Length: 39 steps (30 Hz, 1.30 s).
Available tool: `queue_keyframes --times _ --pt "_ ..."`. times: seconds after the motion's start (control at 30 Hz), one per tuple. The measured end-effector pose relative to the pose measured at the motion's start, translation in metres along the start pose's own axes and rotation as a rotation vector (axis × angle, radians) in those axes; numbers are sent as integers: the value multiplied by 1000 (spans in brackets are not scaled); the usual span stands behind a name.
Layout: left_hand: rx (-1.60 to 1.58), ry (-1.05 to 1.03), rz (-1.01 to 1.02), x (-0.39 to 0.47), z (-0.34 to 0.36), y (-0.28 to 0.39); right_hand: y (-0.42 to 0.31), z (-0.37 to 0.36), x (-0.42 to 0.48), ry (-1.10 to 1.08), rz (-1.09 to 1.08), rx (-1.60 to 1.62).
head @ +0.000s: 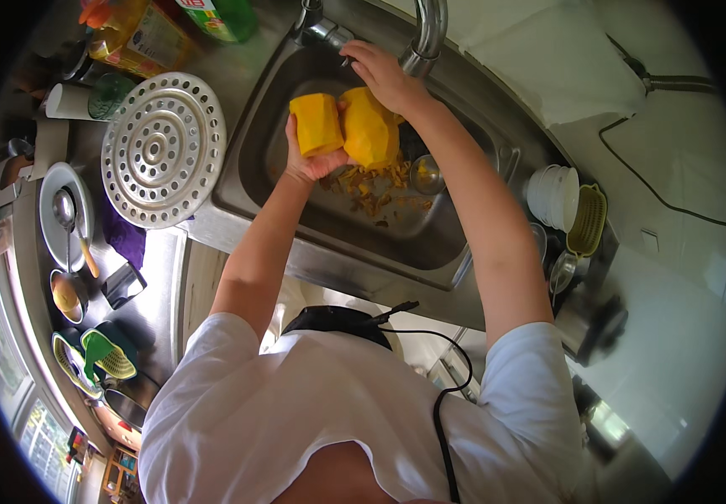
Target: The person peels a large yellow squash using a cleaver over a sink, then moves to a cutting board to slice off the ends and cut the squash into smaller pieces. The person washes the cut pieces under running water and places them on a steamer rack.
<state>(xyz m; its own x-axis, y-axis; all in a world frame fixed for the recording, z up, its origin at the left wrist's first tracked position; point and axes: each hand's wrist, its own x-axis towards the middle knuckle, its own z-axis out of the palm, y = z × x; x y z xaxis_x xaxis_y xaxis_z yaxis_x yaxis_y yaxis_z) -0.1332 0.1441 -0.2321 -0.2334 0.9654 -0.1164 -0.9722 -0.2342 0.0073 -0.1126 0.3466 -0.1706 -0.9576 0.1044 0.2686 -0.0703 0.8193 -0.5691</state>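
My left hand [320, 166] holds two peeled yellow-orange pieces that look like pumpkin or squash, low over the stainless steel sink [337, 217]. One is a cylindrical piece [317, 126] with a flat cut end; the other, a rounder bulbous piece [370, 132], presses against it. Above them, my right hand [380, 72] reaches to the chrome tap valve [332, 33] with its fingers extended. The fingertips are at the valve's end; whether they grip it I cannot tell. Peel scraps [372, 189] litter the sink bottom beside a round metal strainer [427, 174].
A curved chrome spout [426, 38] rises behind my right hand. Left of the sink lies a perforated metal steamer plate [162, 150]. Stacked white bowls [553, 196] and a yellow-green basket [587, 220] stand on the right. Bottles [142, 41] occupy the back left; a black cable [441, 403] hangs over my shirt.
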Motion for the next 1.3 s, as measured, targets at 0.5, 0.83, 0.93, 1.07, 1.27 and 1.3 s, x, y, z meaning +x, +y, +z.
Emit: queue_keyframes --times 0.5,0.83,0.93,1.07,1.27,1.3 --pt "80 165 -197 29 -14 -20 -18 3 -105 9 963 915" --pt "231 233 -112 48 -10 -18 -4 24 -204 402 1329 1682" --pt "407 317 -50 57 -9 -20 -20 41 -227 421 1390 1720" --pt "545 356 -3 67 -3 -29 -43 51 -241 549 1356 1931" --pt "301 410 -98 80 1 -28 -52 47 -253 565 1175 1969" --pt "310 463 -87 81 3 -32 -53 44 -252 581 1167 1985"
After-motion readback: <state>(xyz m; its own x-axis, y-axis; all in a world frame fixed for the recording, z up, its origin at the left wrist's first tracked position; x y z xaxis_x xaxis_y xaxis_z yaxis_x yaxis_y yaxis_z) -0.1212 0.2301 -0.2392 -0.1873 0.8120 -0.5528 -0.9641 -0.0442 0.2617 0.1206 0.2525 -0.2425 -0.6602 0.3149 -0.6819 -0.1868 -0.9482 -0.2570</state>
